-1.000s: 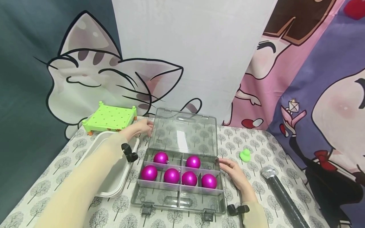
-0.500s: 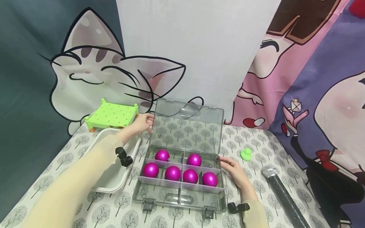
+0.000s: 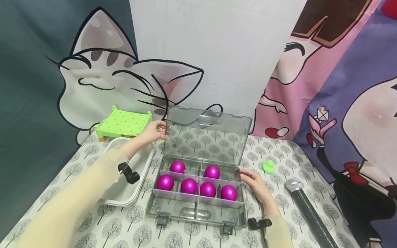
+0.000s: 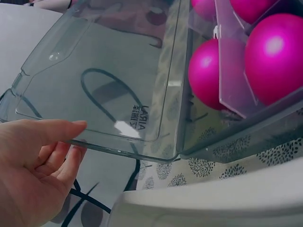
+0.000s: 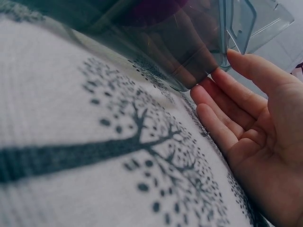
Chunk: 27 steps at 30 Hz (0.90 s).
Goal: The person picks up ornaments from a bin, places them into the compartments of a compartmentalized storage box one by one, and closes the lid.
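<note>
A grey see-through compartment box lies open in the middle, with several magenta balls in its two rear rows. Its hinged lid stands raised at the back. With thumb and fingers my left hand pinches the lid's left edge; in the left wrist view the thumb lies on one face and the fingers behind. At the box's rear right corner my right hand touches the side wall, fingers nearly straight, as the right wrist view also shows. Two dark latches hang from the box's front edge.
A white tray stands left of the box, under my left forearm. Behind it is a green toy bed. To the right lie a small green duck and a black microphone. Printed cloth hangs behind the table.
My left hand has raised the lid from leaning back to more upright, its top edge coming nearer. The right hand stays at the box's side. The head view has shifted slightly.
</note>
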Each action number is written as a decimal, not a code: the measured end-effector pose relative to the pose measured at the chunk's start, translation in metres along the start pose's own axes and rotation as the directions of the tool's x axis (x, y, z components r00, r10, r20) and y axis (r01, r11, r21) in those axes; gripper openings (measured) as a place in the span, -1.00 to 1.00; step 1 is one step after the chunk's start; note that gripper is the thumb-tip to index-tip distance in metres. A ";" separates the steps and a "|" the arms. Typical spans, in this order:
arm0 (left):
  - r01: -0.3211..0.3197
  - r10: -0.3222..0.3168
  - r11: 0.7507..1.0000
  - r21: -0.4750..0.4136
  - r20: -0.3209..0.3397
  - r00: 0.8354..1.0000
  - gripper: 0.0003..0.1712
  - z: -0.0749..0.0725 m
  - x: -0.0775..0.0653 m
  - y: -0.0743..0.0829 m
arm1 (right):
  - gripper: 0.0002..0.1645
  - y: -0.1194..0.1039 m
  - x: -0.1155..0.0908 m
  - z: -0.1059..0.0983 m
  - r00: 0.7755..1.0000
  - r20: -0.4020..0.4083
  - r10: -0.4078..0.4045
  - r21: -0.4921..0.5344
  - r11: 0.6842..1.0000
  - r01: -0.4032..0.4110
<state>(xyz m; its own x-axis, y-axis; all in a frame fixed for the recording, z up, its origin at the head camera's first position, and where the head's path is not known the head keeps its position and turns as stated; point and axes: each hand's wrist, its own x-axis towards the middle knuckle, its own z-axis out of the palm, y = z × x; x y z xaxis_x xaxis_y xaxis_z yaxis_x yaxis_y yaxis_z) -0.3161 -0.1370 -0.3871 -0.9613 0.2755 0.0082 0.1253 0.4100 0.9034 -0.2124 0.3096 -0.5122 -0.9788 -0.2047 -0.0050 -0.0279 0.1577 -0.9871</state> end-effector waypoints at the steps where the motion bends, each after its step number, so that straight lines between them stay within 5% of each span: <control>1: -0.007 0.007 1.000 -0.001 0.000 1.000 -0.40 -0.001 -0.002 0.000 | -0.53 0.000 0.000 0.000 1.000 -0.001 0.001 0.002 1.000 -0.001; 9: -0.021 0.020 0.999 0.037 0.025 0.999 -0.45 -0.009 -0.018 0.003 | -0.52 -0.002 0.002 0.000 1.000 0.004 -0.001 0.000 1.000 0.001; 20: -0.035 0.038 0.999 -0.023 0.144 0.989 -0.43 -0.017 -0.045 0.008 | -0.50 -0.001 0.000 0.002 1.000 -0.003 -0.004 0.018 1.000 0.004; 27: -0.094 0.106 0.993 -0.073 0.184 0.977 -0.43 -0.018 -0.058 0.006 | -0.49 -0.003 0.001 0.001 1.000 0.000 0.012 0.035 0.999 -0.012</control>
<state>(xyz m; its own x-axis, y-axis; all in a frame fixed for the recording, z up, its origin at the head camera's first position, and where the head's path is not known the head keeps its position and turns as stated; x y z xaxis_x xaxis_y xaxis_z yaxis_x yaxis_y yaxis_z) -0.2640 -0.1665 -0.3745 -0.8809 0.4726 0.0252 0.1969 0.3174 0.9276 -0.2128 0.3078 -0.5094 -0.9792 -0.2023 -0.0168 -0.0091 0.1263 -0.9919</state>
